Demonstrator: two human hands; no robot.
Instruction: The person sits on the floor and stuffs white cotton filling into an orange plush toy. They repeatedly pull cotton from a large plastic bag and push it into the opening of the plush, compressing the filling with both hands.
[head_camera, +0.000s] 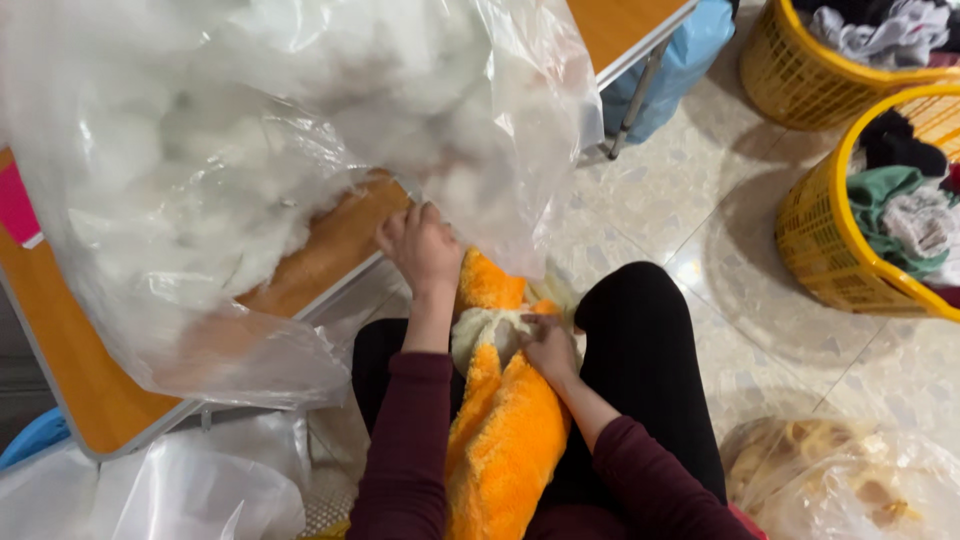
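Both hands busy on an orange plush toy in the lap!

Left hand (422, 245) is fisted at the mouth of the clear stuffing bag (250, 150), its contents hidden, while right hand (548, 345) pinches the orange plush toy (505, 430) at its cream opening. The bag of white fibrefill lies on the wooden table (90, 390) at ten o'clock; yellow laundry baskets (830, 250) sit at two o'clock.
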